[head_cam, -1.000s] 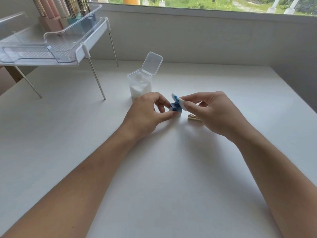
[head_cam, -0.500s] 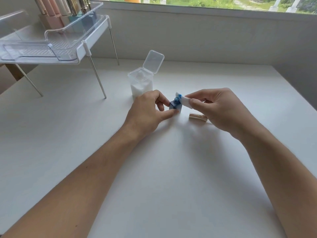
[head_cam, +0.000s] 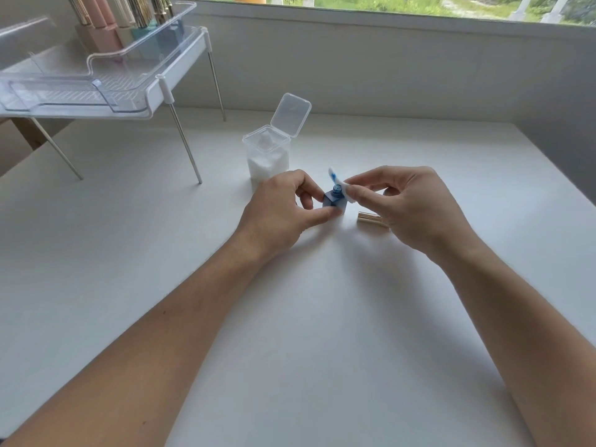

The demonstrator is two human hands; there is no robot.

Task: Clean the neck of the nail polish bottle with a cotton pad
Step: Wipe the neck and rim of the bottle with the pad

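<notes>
While the small blue bottle (head_cam: 334, 201) stands open on the white table (head_cam: 322, 317), it is pinched low down by the left hand (head_cam: 279, 209). A white cotton pad (head_cam: 340, 187) with blue marks is pinched by the right hand (head_cam: 409, 208) and touches the bottle's neck. A gold cap (head_cam: 369, 218) lies just right of the bottle.

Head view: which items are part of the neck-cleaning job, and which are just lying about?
In use:
- bottle, steadied by left hand
- cotton pad, blue-stained, pinched in right hand at the neck
- gold cap, lying off the bottle
- open pad box

Lying about:
- rack
- polish bottles on the rack
</notes>
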